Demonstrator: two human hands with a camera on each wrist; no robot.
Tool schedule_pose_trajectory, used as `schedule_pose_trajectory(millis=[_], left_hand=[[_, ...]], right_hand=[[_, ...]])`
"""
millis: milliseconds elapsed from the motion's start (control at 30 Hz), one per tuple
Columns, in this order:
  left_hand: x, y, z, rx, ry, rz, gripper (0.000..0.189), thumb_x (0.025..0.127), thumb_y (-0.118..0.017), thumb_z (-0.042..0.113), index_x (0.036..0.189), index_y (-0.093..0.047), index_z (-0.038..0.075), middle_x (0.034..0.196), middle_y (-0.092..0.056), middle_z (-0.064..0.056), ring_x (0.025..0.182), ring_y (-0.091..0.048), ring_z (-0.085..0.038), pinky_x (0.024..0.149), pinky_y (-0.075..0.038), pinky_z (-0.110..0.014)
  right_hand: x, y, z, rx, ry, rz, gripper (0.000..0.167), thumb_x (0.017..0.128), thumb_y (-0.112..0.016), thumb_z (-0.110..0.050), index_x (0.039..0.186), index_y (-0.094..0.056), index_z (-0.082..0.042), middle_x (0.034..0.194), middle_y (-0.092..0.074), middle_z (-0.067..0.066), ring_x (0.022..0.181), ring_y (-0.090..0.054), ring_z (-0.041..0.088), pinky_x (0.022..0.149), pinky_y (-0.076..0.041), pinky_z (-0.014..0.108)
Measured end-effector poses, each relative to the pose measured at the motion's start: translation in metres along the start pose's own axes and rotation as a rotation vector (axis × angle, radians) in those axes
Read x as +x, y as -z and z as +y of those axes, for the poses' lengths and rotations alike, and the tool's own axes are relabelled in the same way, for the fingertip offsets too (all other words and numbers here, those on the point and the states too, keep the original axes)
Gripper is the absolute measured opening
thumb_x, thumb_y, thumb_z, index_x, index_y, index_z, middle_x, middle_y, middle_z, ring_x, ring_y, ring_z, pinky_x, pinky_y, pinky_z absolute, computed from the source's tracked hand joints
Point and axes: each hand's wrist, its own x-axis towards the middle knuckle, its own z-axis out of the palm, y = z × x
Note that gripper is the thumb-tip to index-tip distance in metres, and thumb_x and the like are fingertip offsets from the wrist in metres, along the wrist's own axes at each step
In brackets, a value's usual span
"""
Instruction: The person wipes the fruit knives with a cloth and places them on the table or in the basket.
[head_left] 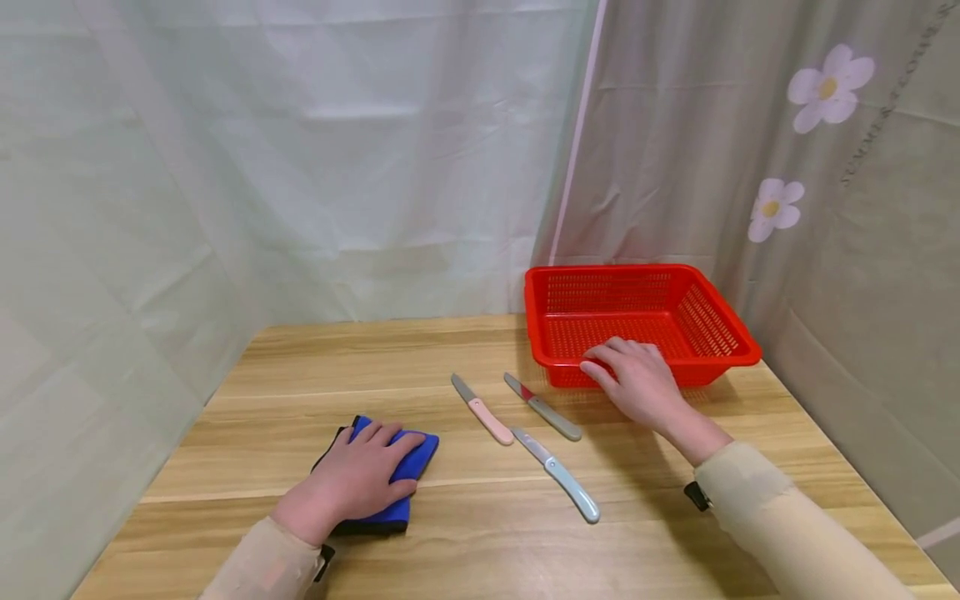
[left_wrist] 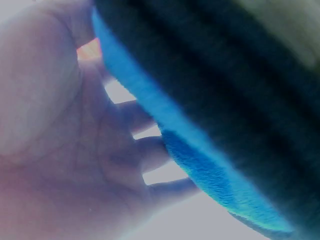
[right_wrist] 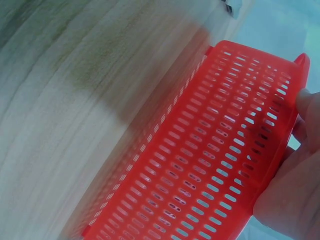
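My left hand [head_left: 358, 475] rests on a folded blue cloth [head_left: 390, 511] with a dark border, at the left of the table. Its fingers lie spread across the top, and in the left wrist view the cloth [left_wrist: 205, 170] partly hides their tips. At the right, my right hand [head_left: 637, 383] holds the near rim of a red plastic basket [head_left: 731, 358]. From the right wrist side, the thumb shows at the rim of the basket [right_wrist: 185, 165], and fingers reach over to the inside, partly seen through the slots.
Three knives lie between the hands: one with a pink handle [head_left: 491, 422], one with a grey handle [head_left: 555, 419] and one with a light blue handle [head_left: 573, 490]. The wooden table [head_left: 300, 367] meets a pale curtain [head_left: 375, 167] at the back.
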Motion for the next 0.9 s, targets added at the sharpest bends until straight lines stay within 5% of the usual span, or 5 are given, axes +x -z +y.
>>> schedule_pose_trajectory(millis=[367,700,900], left_hand=[[-0.0001,0.0029,-0.0007,-0.022,-0.02,-0.016,0.062,0.1,-0.082,0.044,0.154,-0.063,0.018,0.157,-0.055,-0.024,0.15,-0.045,-0.053,0.118,-0.028,-0.081],[-0.0012,-0.0003,-0.0001,0.051,-0.076,0.089,0.053,0.099,-0.085,0.035,0.146,-0.068,0.017,0.134,-0.067,-0.021,0.13,-0.061,-0.045,0.118,-0.038,-0.069],[-0.0006,-0.0045,-0.0015,0.12,-0.136,0.189,0.044,0.097,-0.087,0.03,0.137,-0.073,0.017,0.111,-0.069,-0.014,0.104,-0.067,-0.036,0.105,-0.051,-0.063]], right_hand=[[0.0019,-0.0001,-0.0007,-0.002,0.002,-0.004,0.027,0.108,-0.073,-0.03,0.127,-0.079,-0.013,0.124,-0.074,0.01,0.118,-0.066,0.036,0.104,-0.043,0.059],[0.0028,0.0013,-0.0005,0.016,-0.002,-0.005,0.03,0.107,-0.075,-0.029,0.129,-0.078,-0.01,0.125,-0.074,0.012,0.121,-0.065,0.037,0.113,-0.039,0.062],[0.0023,0.002,0.0007,0.07,0.0,0.024,0.035,0.104,-0.079,-0.026,0.132,-0.075,-0.006,0.13,-0.072,0.016,0.129,-0.062,0.04,0.129,-0.022,0.062]])
